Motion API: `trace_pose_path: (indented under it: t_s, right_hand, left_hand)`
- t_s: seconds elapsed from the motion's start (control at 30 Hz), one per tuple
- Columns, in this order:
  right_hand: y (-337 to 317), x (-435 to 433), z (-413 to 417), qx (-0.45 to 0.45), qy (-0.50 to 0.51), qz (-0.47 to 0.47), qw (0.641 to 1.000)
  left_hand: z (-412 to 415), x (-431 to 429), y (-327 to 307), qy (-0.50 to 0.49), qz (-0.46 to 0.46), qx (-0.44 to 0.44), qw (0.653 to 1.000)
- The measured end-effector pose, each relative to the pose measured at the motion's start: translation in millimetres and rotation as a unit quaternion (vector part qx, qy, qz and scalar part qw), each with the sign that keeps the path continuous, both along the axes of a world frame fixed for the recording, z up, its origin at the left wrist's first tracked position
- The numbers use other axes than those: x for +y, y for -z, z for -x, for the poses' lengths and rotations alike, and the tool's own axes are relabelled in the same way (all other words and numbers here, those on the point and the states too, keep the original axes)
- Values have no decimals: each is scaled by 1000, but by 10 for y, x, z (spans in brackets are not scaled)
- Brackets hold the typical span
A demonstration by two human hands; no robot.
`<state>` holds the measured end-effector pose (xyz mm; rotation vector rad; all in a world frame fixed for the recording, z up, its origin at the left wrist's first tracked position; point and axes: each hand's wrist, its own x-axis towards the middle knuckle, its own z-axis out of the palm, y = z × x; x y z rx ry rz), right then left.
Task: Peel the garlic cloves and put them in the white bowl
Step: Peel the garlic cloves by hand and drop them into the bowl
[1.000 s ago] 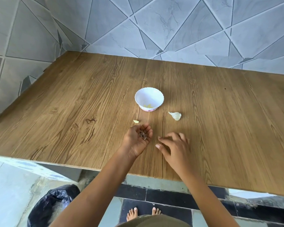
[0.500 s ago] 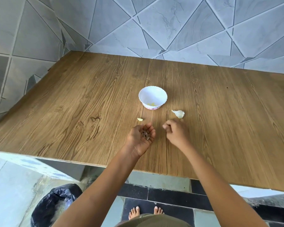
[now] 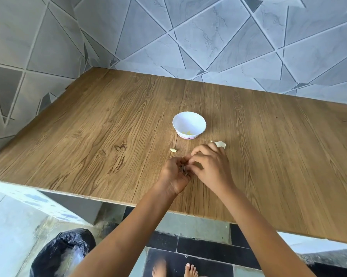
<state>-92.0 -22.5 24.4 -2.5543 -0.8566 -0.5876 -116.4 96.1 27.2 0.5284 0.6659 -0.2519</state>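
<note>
A white bowl (image 3: 189, 124) with a scalloped rim stands mid-table, a bit of yellowish garlic at its bottom. One small peeled clove (image 3: 173, 150) lies on the wood left of and in front of the bowl. A pale garlic piece with papery skin (image 3: 220, 144) lies right of the bowl, partly hidden behind my right hand. My left hand (image 3: 174, 174) is palm up and cupped around dark peel scraps (image 3: 183, 169). My right hand (image 3: 210, 166) is beside it, its curled fingertips pinching at the scraps in that palm.
The wooden table (image 3: 108, 136) meets tiled walls at the back and left. Its front edge runs just below my wrists. A bin lined with a black bag (image 3: 62, 254) stands on the floor at the lower left. Bare feet (image 3: 190, 269) show below.
My right hand rose from the table surface, curled into a pinch and moved left into my cupped left palm. The left hand stayed in place with the scraps.
</note>
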Motion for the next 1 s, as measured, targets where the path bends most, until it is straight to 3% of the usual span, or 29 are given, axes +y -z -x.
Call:
trace_pose_path:
  t_s: [0.1, 0.2, 0.33, 0.4, 0.67, 1.0]
  right_hand:
    - [33, -17, 63, 15, -36, -12, 999]
    - [19, -76, 108, 86, -63, -93, 990]
    - [53, -222, 197, 225, -72, -248, 940]
    - [77, -311, 259, 302, -66, -268, 913]
    - [165, 172, 541, 367, -182, -234, 882]
    - [275, 1917, 1511, 394, -388, -94, 828]
  left_hand:
    - [58, -23, -19, -16, 14, -8, 1000]
    - [123, -48, -48, -35, -2, -16, 999]
    - [252, -88, -88, -75, -13, -19, 997]
    - [340, -115, -114, -95, -12, -13, 995]
    - [1085, 286, -138, -249, -37, -7, 968]
    - [2692, 1569, 153, -493, -57, 29, 868]
